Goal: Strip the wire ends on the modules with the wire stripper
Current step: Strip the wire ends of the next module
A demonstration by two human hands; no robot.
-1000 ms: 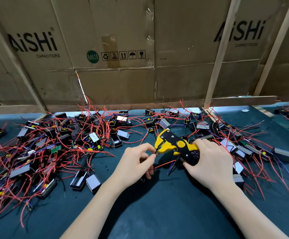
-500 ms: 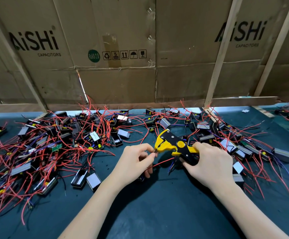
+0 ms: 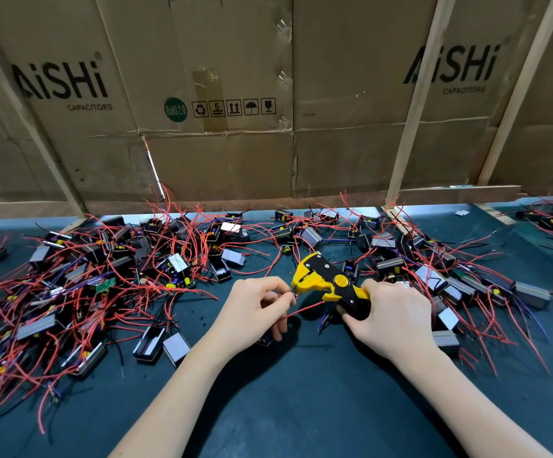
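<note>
1. The wire stripper (image 3: 329,282), yellow and black, is the landmark; it sits over the middle of the bench (image 3: 301,391), its head pointing left.
2. The right hand (image 3: 390,317) wraps its grip around the stripper's handles; I cannot tell how far they are squeezed.
3. The left hand (image 3: 252,314), just left of the stripper's head, pinches a red wire (image 3: 303,309) between thumb and forefinger, the wire end right at the stripper's mouth. The lower fingers curl over what looks like a module, mostly hidden.
4. My judgement: one wire end is being stripped or is about to be; whether the insulation is already cut is too small to tell.
5. Left of the stripper lies a large heap of modules (image 3: 110,279) tangled in red wires, and another spread (image 3: 433,276) lies behind and to its right. Which are finished cannot be read from here, so the work appears to be mid-batch, with many pieces possibly left.
6. The bench has a dark teal cover, with bare surface in front of the stripper, between the forearms.
7. Behind the stripper, flattened cardboard boxes (image 3: 219,143) printed "AiSHi CAPACITORS" form a wall, braced by pale wooden slats (image 3: 410,127).
8. Far right of the stripper, more wired modules (image 3: 552,219) lie beyond a slat.
</note>
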